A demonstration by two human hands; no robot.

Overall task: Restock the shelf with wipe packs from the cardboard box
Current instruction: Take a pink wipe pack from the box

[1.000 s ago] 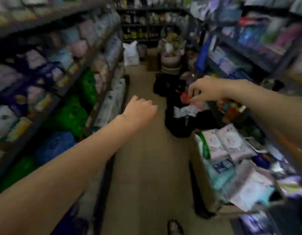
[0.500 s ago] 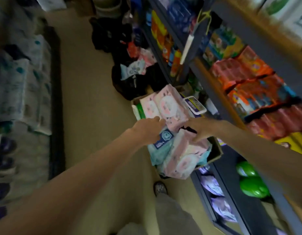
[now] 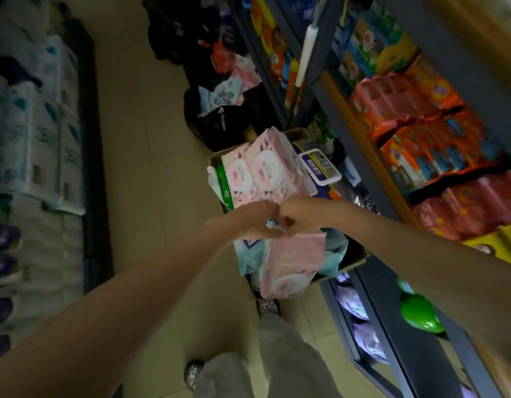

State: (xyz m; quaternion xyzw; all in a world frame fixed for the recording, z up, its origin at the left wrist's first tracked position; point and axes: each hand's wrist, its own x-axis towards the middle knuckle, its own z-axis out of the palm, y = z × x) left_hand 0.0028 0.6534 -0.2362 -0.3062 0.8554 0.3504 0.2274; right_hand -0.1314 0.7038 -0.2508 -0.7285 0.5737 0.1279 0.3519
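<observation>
We stand in a shop aisle: two runs of shelving, one on each side. The right-hand shelf unit [image 3: 372, 156] has dark uprights and carries orange and red packs; its bottom tier shows one bright green item [image 3: 420, 314] and purple packs. The left run [image 3: 39, 145] is stacked with pale, blurred bundles. Between them the tiled floor [image 3: 139, 145] is open on the left of the aisle, while the right side is taken up by goods.

One cardboard box [image 3: 356, 261] sits on the floor hard against the right shelf's foot, crammed above its rim. We count two pink wipe packs [image 3: 263, 170] side by side at the far end, each with a round white lid label, one green-edged pack [image 3: 221, 182] beside them, one navy pack with a white rectangular lid [image 3: 320, 170], one large pink pack [image 3: 291, 262] at the near end, and pale blue packs [image 3: 248, 254] under it. Beyond the box lies a heap of black bags [image 3: 217, 116] with more packs spilling out.

Both hands meet over the middle of the box. The left hand [image 3: 257, 219] and right hand [image 3: 300, 215] have fingers curled, knuckles touching; they seem to pinch pack wrapping, but which pack we cannot tell. Two shoes and grey trousers [image 3: 280, 360] show below.
</observation>
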